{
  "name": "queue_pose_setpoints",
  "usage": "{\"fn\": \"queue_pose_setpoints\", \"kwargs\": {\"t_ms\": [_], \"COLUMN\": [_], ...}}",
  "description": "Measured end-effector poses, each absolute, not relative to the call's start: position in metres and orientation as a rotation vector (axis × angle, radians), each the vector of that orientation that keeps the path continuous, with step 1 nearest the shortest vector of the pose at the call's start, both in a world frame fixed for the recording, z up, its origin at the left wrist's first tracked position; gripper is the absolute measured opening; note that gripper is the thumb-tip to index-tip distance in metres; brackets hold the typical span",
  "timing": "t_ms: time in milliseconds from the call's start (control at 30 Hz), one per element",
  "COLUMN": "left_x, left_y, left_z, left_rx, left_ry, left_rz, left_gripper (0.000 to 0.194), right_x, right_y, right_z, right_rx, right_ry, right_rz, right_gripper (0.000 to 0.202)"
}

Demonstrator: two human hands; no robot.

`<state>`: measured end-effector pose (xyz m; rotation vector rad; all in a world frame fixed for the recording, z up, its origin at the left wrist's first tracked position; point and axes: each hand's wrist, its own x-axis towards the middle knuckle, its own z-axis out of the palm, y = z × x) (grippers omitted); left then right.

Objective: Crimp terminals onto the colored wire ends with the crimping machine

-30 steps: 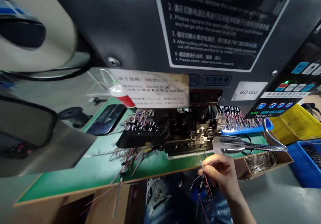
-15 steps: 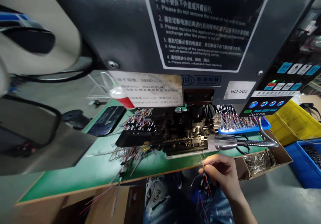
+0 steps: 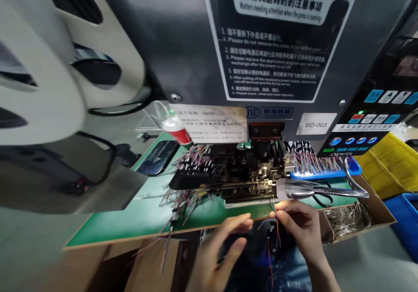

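Between the thumb and fingers of my right hand (image 3: 298, 222) is a small bundle of thin coloured wires (image 3: 277, 229), some pointing up toward the press, others hanging down. This hand is just below the front of the crimping press (image 3: 261, 183), near the lamp head (image 3: 294, 188). My left hand (image 3: 224, 250) is to its left, over the front edge of the green table (image 3: 209, 218), thumb and fingers apart with nothing between them. A pile of wires (image 3: 184, 205) lies on the table left of the press.
A blue tray (image 3: 354, 168) of wires stands behind the lamp. A cardboard box (image 3: 380, 218) of metallic strands is at the right, beside yellow (image 3: 379, 165) and blue bins (image 3: 403, 222). A dark phone-like slab (image 3: 158, 157) lies back left.
My left hand has come into view from below, open. My right hand still pinches the wires near the press. The camera view has shifted, so the scene sits further right and lower.
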<state>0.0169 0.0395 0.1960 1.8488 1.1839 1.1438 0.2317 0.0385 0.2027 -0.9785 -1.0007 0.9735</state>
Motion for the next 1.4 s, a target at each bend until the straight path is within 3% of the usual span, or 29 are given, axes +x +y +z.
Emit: {"fn": "queue_pose_setpoints", "kwargs": {"t_ms": [200, 567, 967, 1133, 1400], "left_x": [0.053, 0.055, 0.05, 0.057, 0.074], "left_y": [0.048, 0.062, 0.066, 0.07, 0.078], "left_z": [0.173, 0.187, 0.181, 0.17, 0.172], "left_rx": [1.811, 1.764, 1.672, 1.553, 1.647], "left_ry": [1.068, 0.974, 0.922, 0.924, 0.952], "left_rz": [1.129, 1.155, 1.089, 1.227, 1.343], "left_gripper": [0.021, 0.019, 0.015, 0.017, 0.024], "right_x": [0.224, 0.238, 0.225, 0.212, 0.215], "right_y": [0.045, 0.052, 0.055, 0.059, 0.068], "right_z": [0.201, 0.205, 0.188, 0.191, 0.185], "right_rx": [-1.046, -1.213, -1.163, -1.122, -1.109], "right_ry": [-1.059, -1.417, -1.291, -1.119, -1.1], "right_rz": [0.893, 0.624, 0.789, 0.913, 0.856], "right_gripper": [0.012, 0.008, 0.007, 0.015, 0.011]}}
